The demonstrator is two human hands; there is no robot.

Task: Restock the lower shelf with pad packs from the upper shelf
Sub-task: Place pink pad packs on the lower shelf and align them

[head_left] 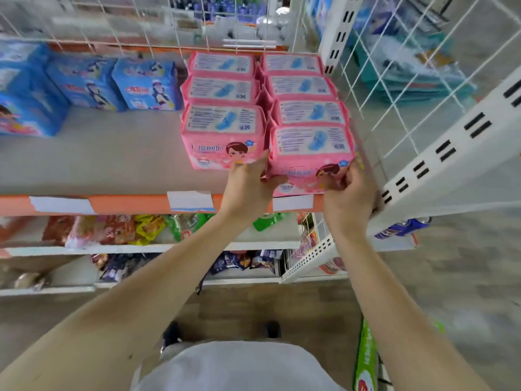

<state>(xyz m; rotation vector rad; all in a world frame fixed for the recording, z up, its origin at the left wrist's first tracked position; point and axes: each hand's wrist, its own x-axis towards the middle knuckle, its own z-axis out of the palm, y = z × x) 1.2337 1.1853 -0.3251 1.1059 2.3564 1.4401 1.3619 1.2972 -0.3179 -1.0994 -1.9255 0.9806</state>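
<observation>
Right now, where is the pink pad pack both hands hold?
Head view, right of centre: the pink pad pack fronts the right column at the orange shelf edge, between left hand and right hand.

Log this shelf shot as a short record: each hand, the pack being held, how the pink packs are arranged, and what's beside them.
left hand: grips the left side of the front pink pack
right hand: grips its right side
pack position: front of the right column, at the shelf edge
pink packs: two columns, three left, four right
blue packs: same shelf, left of the pink ones
</observation>
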